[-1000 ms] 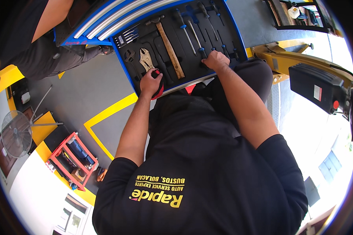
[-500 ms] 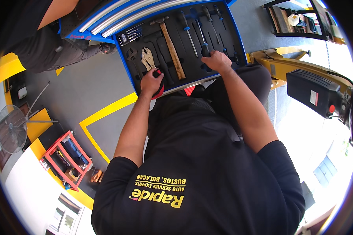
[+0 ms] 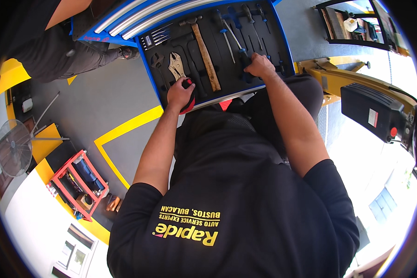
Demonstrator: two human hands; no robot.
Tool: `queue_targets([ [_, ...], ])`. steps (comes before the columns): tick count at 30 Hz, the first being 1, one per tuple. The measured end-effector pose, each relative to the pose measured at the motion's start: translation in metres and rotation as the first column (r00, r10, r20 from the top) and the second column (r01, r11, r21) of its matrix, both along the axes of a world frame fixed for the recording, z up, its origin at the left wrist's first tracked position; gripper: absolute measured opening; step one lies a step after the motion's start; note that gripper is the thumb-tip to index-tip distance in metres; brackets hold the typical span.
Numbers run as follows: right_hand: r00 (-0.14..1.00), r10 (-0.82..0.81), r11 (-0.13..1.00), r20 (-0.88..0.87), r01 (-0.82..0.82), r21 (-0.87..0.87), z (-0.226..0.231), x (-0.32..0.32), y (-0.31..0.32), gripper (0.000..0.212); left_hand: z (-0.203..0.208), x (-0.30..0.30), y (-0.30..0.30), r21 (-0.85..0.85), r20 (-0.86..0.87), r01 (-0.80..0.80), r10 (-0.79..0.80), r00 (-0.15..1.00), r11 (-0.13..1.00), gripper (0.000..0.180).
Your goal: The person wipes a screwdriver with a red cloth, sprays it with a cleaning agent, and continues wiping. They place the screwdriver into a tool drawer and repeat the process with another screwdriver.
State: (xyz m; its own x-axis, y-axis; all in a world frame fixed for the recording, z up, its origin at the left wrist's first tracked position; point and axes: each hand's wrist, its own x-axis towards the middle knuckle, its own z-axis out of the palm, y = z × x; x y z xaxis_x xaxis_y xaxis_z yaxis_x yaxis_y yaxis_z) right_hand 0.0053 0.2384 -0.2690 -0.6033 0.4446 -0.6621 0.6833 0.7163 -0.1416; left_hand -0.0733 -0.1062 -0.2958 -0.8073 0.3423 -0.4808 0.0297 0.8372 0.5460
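My right hand (image 3: 260,66) closes around the handle end of a screwdriver (image 3: 232,34), whose long shaft slants up and left over the black-lined tool drawer (image 3: 208,39). Its tip lies close to another blue-handled screwdriver (image 3: 228,46). My left hand (image 3: 180,94) is wrapped round a red-and-black object (image 3: 189,105) at the drawer's near left edge; my fingers hide much of it. Just above that hand are silver locking pliers (image 3: 176,66), and I cannot tell whether the red part belongs to them. A wooden-handled hammer (image 3: 205,55) rests between my hands.
An adjustable wrench (image 3: 156,62) and several more screwdrivers lie in the drawer. Behind it rises the blue tool cabinet (image 3: 90,28). Another person's leg (image 3: 95,62) is at the left. A yellow lift arm (image 3: 352,83) stands right, a red cart (image 3: 78,185) and fan (image 3: 15,148) lower left.
The screwdriver in my right hand has tilted, its tip swinging left across the neighbouring screwdriver. My right hand has moved slightly right and up. My left hand keeps its grip on the red-and-black object.
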Motion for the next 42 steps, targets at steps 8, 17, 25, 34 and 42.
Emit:
queue_targets([
  [8, 0.940, 0.053, 0.998, -0.336, -0.035, 0.060, -0.001, -0.014, -0.013, 0.060, -0.003, 0.001, -0.003, 0.002, -0.029, -0.010, 0.010, 1.000, 1.000, 0.045],
  [17, 0.936, 0.020, 0.999, -0.351, -0.036, -0.038, 0.003, -0.005, -0.010, 0.056, -0.005, -0.001, -0.002, -0.012, -0.007, 0.000, 0.000, 1.000, 1.000, 0.050],
  [25, 0.942, 0.078, 0.994, -0.325, -0.099, -0.048, -0.003, 0.009, -0.025, 0.052, -0.009, -0.001, -0.004, -0.002, -0.038, -0.011, 0.011, 0.999, 1.000, 0.046],
  [34, 0.914, 0.161, 0.987, -0.372, -0.143, 0.077, -0.007, 0.011, -0.036, 0.037, -0.011, 0.001, -0.005, 0.012, -0.049, 0.015, -0.014, 0.999, 1.000, 0.047],
  [42, 0.928, 0.128, 0.986, -0.350, -0.083, 0.141, -0.004, 0.012, -0.042, 0.039, -0.011, 0.000, -0.007, 0.036, -0.017, 0.003, -0.003, 1.000, 0.999, 0.043],
])
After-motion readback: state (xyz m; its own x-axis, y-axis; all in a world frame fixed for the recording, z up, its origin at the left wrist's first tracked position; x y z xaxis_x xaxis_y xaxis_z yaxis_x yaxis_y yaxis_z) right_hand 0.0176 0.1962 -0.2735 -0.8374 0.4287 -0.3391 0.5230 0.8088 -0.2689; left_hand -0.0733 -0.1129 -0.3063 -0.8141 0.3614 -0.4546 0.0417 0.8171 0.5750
